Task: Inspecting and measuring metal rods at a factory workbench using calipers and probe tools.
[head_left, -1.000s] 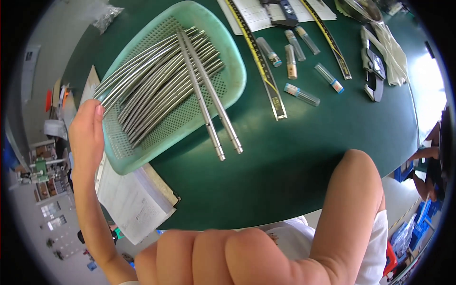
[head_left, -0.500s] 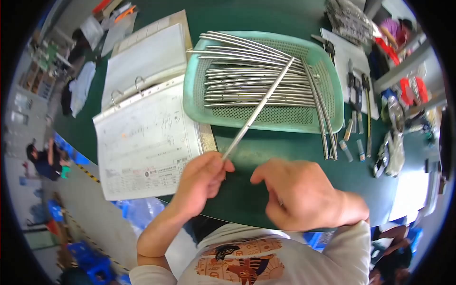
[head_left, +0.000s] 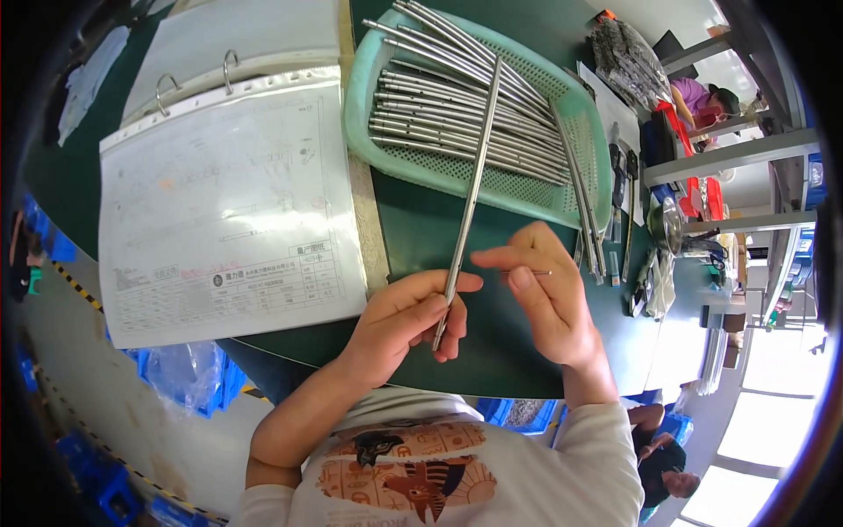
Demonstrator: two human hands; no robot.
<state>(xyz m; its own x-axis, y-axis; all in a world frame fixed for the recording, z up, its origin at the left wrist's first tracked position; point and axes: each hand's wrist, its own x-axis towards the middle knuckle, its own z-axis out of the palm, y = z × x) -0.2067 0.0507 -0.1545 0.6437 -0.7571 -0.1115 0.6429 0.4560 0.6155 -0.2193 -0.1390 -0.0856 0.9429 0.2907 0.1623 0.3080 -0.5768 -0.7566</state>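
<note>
A slim metal tube (head_left: 475,184) is pinched between the thumb and fingers of my left hand (head_left: 391,329). It slants upward and away, its far end over the basket and its near end sticking out below my fingers. Just right of it, my right hand (head_left: 562,307) grips a short, thin metal pin (head_left: 540,272) between thumb and fingers, apart from the tube. Beyond both hands sits a pale green plastic basket (head_left: 358,123) holding many similar metal tubes (head_left: 465,132). A couple of tubes (head_left: 583,202) lean across its right rim.
An open ring binder (head_left: 228,202) with drawing sheets lies on the green table (head_left: 413,211) at left. Calipers (head_left: 631,167) and other tools lie right of the basket, near a clear plastic bag (head_left: 659,285). Grey shelf posts (head_left: 729,158) stand farther right. Other people are in the background.
The view has turned and moved closer to the binder. My right hand has risen and its fingers have extended, so the pin now shows. The tube stands steeper, with its lower end below my left hand.
</note>
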